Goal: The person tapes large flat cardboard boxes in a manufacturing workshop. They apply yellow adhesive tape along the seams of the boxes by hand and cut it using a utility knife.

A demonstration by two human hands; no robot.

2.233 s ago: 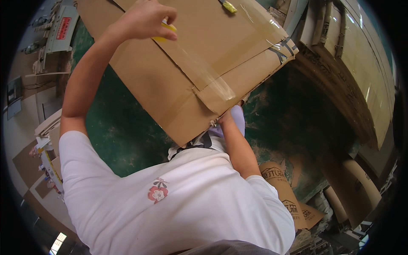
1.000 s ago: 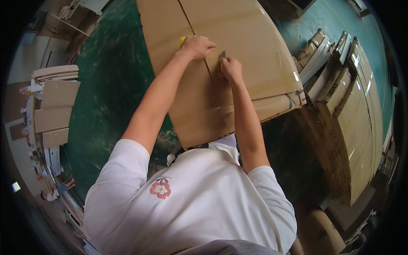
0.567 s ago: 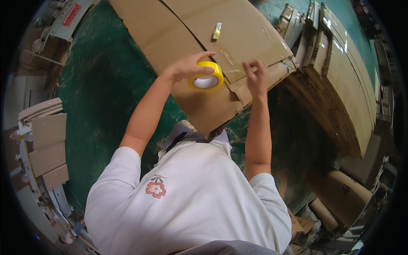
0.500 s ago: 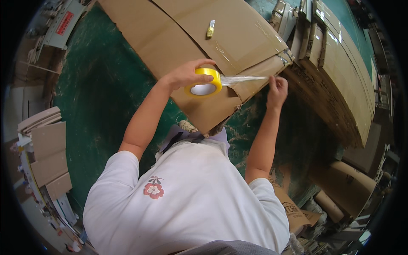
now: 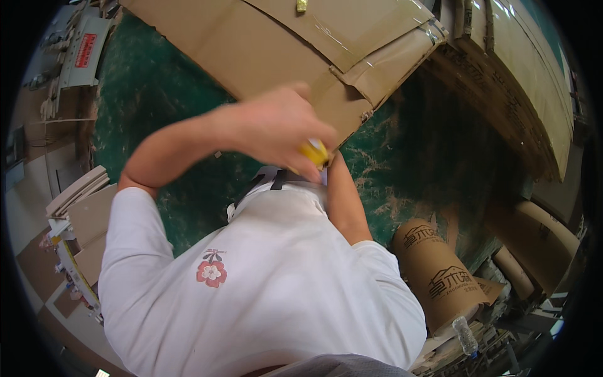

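Observation:
My left hand (image 5: 276,129) is blurred by motion and curls over a yellow roll of tape (image 5: 314,151), close in front of my body. Only part of the roll shows between the fingers. My right forearm (image 5: 347,201) runs up to the same spot, but its hand is hidden behind the roll and my left hand. Beyond them lies a large flat cardboard package (image 5: 251,60) with glossy strips of clear tape near its right corner. A small yellow-handled cutter (image 5: 301,5) rests on it, cut off by the top edge.
Stacked taped cardboard (image 5: 521,81) stands at the right. A brown paper roll (image 5: 433,270) with dark print and a clear plastic bottle (image 5: 465,336) are at the lower right. Flat board pieces (image 5: 81,195) sit at the left. The green floor (image 5: 151,81) is scuffed.
Both hands have come together, nearer my body; the right moved left and toward me. The tape strip stretched between them no longer shows. The package and cutter sit higher in view.

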